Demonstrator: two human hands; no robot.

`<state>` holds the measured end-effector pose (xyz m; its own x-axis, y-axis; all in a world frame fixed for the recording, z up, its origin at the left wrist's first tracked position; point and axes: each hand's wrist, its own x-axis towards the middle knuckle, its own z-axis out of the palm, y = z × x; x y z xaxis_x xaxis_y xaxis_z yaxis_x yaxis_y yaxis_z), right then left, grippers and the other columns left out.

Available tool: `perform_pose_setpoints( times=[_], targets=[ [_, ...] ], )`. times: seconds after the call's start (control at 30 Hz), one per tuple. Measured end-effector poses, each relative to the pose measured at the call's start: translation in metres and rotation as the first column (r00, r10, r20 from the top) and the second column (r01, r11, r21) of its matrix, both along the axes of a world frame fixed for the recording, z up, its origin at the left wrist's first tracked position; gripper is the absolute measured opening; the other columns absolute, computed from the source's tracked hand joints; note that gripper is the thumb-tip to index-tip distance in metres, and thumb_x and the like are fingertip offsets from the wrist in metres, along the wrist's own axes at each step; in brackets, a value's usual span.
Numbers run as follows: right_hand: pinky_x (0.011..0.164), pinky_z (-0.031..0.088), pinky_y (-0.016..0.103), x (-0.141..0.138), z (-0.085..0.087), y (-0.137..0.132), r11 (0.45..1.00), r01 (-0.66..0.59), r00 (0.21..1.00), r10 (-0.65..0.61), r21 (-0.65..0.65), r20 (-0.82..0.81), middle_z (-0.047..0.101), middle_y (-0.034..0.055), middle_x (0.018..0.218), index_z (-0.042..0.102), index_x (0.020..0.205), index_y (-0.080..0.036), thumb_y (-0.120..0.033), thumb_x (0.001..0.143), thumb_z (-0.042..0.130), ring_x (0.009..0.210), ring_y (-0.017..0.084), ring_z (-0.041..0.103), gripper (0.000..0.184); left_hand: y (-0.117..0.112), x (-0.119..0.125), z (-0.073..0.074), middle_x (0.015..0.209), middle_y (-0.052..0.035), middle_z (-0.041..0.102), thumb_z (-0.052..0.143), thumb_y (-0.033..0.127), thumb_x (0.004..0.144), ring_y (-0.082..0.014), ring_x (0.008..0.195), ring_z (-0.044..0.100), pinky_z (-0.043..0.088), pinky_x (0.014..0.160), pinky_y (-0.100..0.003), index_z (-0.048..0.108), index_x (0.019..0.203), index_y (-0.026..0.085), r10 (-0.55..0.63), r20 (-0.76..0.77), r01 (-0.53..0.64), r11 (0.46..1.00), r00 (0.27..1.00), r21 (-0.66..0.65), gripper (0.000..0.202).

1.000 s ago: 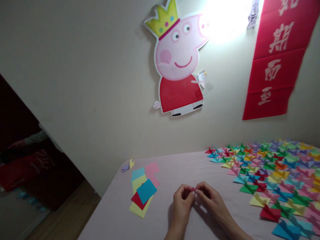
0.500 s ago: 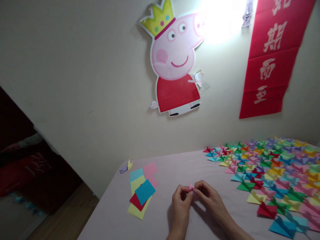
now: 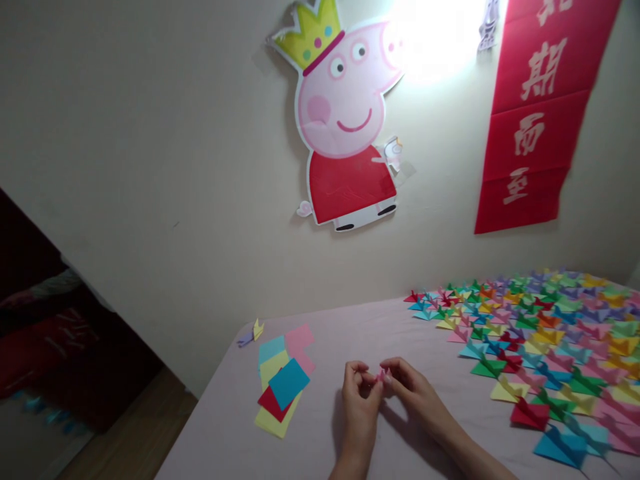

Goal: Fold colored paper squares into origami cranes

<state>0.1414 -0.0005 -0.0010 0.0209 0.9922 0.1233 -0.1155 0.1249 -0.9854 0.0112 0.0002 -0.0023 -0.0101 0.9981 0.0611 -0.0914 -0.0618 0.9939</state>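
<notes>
A small pink piece of folded paper [image 3: 383, 375] is pinched between both hands, just above the pale pink tablecloth [image 3: 360, 340]. My left hand [image 3: 359, 400] grips its left side with thumb and fingers closed. From the other side, my right hand [image 3: 413, 393] holds it with thumb and index finger. The fingers cover much of the paper, so its full shape is hidden. To the left lie loose square sheets [image 3: 289, 384] in blue, red, yellow and pink, partly overlapping.
Rows of folded paper cranes [image 3: 555, 360] in many colours fill the right side of the table. Two small folded pieces, yellow [image 3: 258, 329] and purple [image 3: 245, 339], lie at the far left corner. A cartoon pig cutout [image 3: 345, 120] and a red banner [image 3: 535, 127] hang on the wall.
My fingers have shifted slightly on the pink paper, and more of its folded points show now. The whole view has moved a little. Both hands still hold the paper.
</notes>
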Motion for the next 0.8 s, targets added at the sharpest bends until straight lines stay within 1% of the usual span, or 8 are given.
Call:
perform_pose_setpoints(
  times=[0.1,0.23,0.37,0.47,0.57,0.63,0.7,0.8],
  targets=[
    [0.062,0.044,0.031,0.001,0.001,-0.001,1.000,-0.025,0.999,0.025,0.001,0.040,0.062,-0.0013,0.066,0.066,0.076,-0.020,-0.057,0.072,0.074,0.064,0.017,0.056,0.037,-0.001,-0.004,0.000,0.074,0.0027,0.062,0.071,0.043,0.077,-0.0160,0.069,0.061,0.046,0.066,-0.025,0.048,0.098,0.024,-0.028,-0.134,0.032,0.999,0.991,0.026,0.036],
    [0.063,0.043,0.031,0.002,0.005,-0.003,1.000,-0.005,1.000,0.005,0.000,0.017,0.064,0.0003,0.065,0.067,0.070,-0.020,-0.055,0.072,0.074,0.065,0.018,0.056,0.036,-0.001,-0.008,-0.002,0.076,0.0027,0.062,0.066,0.036,0.082,-0.0162,0.073,0.060,0.045,0.071,-0.025,0.053,0.103,0.023,-0.055,-0.263,0.063,0.998,0.963,0.024,0.028],
    [0.063,0.044,0.031,0.004,0.010,-0.003,1.000,-0.008,1.000,0.008,-0.009,-0.009,0.063,0.0003,0.063,0.068,0.068,-0.019,-0.055,0.069,0.076,0.065,0.018,0.056,0.037,-0.002,-0.008,0.001,0.086,-0.0028,0.067,0.063,0.040,0.086,-0.0198,0.083,0.061,0.045,0.075,-0.027,0.062,0.094,0.021,-0.137,-0.293,0.152,0.988,0.946,0.029,0.021],
    [0.063,0.043,0.032,0.005,0.011,-0.003,1.000,0.000,1.000,0.000,-0.004,-0.008,0.062,-0.0001,0.063,0.068,0.067,-0.020,-0.056,0.068,0.076,0.064,0.018,0.054,0.036,-0.003,-0.009,0.002,0.082,-0.0025,0.067,0.060,0.046,0.088,-0.0199,0.079,0.059,0.043,0.073,-0.027,0.066,0.085,0.021,-0.148,-0.336,0.169,0.985,0.930,0.033,0.026],
    [0.063,0.043,0.032,0.005,0.009,-0.002,1.000,0.014,1.000,-0.014,0.005,-0.013,0.062,-0.0003,0.062,0.068,0.067,-0.021,-0.055,0.068,0.076,0.064,0.018,0.054,0.036,-0.001,-0.010,0.001,0.074,-0.0008,0.062,0.061,0.051,0.086,-0.0184,0.072,0.054,0.040,0.068,-0.026,0.065,0.077,0.020,-0.137,-0.356,0.152,0.988,0.924,0.013,0.032],
    [0.063,0.043,0.032,0.004,0.008,-0.002,1.000,0.015,1.000,-0.015,0.011,-0.024,0.062,-0.0006,0.062,0.068,0.067,-0.021,-0.053,0.069,0.076,0.064,0.018,0.054,0.034,0.000,-0.010,0.001,0.070,-0.0003,0.060,0.061,0.053,0.085,-0.0178,0.070,0.052,0.039,0.066,-0.026,0.064,0.074,0.019,-0.158,-0.344,0.173,0.985,0.926,0.014,0.035],
    [0.064,0.043,0.032,0.004,0.006,-0.002,1.000,0.003,1.000,-0.002,0.011,-0.031,0.062,-0.0004,0.063,0.068,0.068,-0.020,-0.052,0.070,0.075,0.065,0.018,0.054,0.032,0.001,-0.011,0.002,0.069,0.0001,0.057,0.061,0.053,0.085,-0.0173,0.069,0.049,0.038,0.065,-0.026,0.062,0.072,0.019,-0.169,-0.333,0.187,0.982,0.928,0.020,0.036],
    [0.063,0.043,0.032,0.005,0.005,-0.002,1.000,-0.027,0.999,0.027,0.000,-0.036,0.063,0.0002,0.063,0.069,0.067,-0.020,-0.050,0.071,0.075,0.064,0.018,0.054,0.031,0.001,-0.010,0.002,0.067,0.0010,0.054,0.061,0.050,0.085,-0.0167,0.067,0.046,0.036,0.064,-0.026,0.057,0.069,0.020,-0.133,-0.366,0.158,0.987,0.921,0.038,0.034]
  ],
)
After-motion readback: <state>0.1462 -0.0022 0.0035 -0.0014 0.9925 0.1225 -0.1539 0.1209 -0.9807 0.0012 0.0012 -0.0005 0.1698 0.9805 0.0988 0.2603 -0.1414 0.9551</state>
